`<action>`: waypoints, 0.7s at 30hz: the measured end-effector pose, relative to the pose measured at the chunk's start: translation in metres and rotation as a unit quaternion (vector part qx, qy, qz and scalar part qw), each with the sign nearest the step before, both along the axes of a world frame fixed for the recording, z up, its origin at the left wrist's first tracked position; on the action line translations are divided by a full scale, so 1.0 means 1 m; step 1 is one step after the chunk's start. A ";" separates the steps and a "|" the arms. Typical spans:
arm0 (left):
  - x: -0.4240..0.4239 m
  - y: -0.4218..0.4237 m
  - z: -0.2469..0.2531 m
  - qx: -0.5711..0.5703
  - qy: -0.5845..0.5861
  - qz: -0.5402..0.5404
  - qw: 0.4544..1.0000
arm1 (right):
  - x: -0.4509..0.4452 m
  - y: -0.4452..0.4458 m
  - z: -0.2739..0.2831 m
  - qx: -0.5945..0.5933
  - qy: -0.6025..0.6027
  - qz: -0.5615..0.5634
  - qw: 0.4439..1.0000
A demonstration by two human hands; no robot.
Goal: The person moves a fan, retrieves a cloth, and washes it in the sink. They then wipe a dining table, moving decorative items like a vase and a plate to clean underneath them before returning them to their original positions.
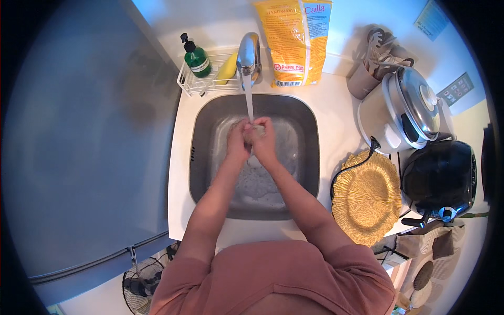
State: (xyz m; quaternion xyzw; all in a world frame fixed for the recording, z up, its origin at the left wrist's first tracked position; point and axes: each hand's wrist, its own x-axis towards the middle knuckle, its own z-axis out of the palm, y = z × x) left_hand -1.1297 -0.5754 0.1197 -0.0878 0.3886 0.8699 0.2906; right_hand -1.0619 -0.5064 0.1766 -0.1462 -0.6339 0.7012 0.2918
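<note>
Water runs from the chrome faucet [248,55] in a steady stream onto both of my hands. They are close together over the grey sink basin [254,214]. My left hand [237,141] and my right hand [264,143] touch, with curled fingers and some blur. A pale patch shows between the fingers of the right hand; whether it is a held item or lather cannot be made out. Soapy water with foam [258,181] lies on the basin floor beneath my wrists.
Behind the sink, a white wire rack [189,88] holds a green pump bottle [198,59] and a yellow sponge-like item [227,70]. Right of the faucet stands a yellow detergent pouch [291,47]. A utensil holder [363,80], a cooker [378,114], a gold plate [368,193] and a black air fryer [437,177] line the right.
</note>
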 end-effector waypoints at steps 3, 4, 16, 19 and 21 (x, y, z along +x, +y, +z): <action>0.041 0.031 0.046 -0.193 0.246 0.171 0.934 | -0.003 0.014 -0.001 -0.449 0.058 0.022 0.891; 0.046 0.031 0.057 -0.250 0.313 0.196 0.895 | -0.003 0.013 0.003 -0.462 0.040 0.024 0.886; 0.052 0.024 0.072 -0.310 0.498 0.138 0.798 | -0.018 0.018 -0.035 -0.507 0.018 0.217 0.834; 0.053 0.034 0.070 -0.310 0.510 0.107 0.795 | -0.041 0.029 -0.073 -0.527 -0.045 0.189 0.827; 0.052 0.032 0.065 -0.317 0.495 0.112 0.801 | -0.042 0.028 -0.065 -0.521 -0.101 0.187 0.827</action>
